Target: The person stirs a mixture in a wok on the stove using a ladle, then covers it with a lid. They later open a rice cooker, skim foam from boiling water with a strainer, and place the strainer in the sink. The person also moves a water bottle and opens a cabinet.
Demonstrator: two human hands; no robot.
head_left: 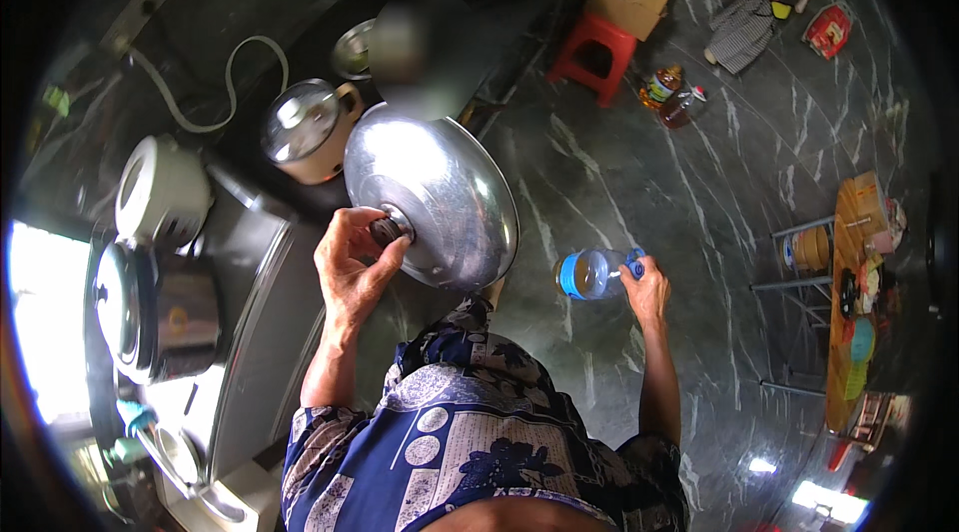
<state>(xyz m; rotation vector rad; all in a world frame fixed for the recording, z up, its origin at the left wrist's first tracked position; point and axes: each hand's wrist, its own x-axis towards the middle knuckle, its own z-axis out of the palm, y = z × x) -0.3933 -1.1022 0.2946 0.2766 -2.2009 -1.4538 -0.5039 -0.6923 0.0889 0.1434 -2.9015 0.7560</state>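
My left hand (pixel 356 266) grips the dark knob of a large domed metal lid (pixel 457 191), which is tilted in front of my body. Out to the right, my right hand (pixel 646 285) holds a clear plastic jug (pixel 596 273) by its blue handle at the top. The jug has a blue label and some amber liquid near its bottom, and it hangs on its side in this view. Just beyond the lid stands a lidded pot (pixel 311 127) with a light-coloured body. A blurred shape hides part of the counter beyond the lid.
A white rice cooker (pixel 161 191) and a large lidded pot (pixel 180 322) stand on the left counter. On the marbled floor are a red plastic stool (pixel 592 52) with cardboard, and two bottles (pixel 663 86). A wooden table (pixel 843 292) holds several items at the right.
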